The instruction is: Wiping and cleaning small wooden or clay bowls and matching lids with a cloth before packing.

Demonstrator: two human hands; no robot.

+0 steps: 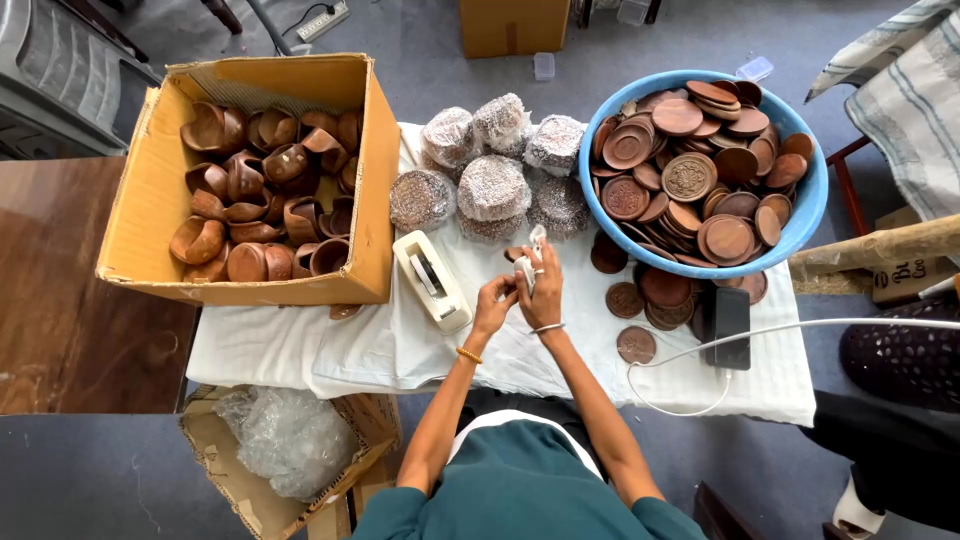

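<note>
My left hand and my right hand meet over the white cloth on the table, both pinching a small white piece of wrap or tape. A white tape dispenser lies just left of my left hand. Behind my hands is a pile of round discs wrapped in foam net. A blue basin full of brown wooden discs stands to the right. Loose wooden discs lie under the basin's near edge.
A cardboard box of brown wooden cups sits at the left. A black phone with a white cable lies at the right. Another box with bubble wrap stands on the floor. A person's dark leg is at the right.
</note>
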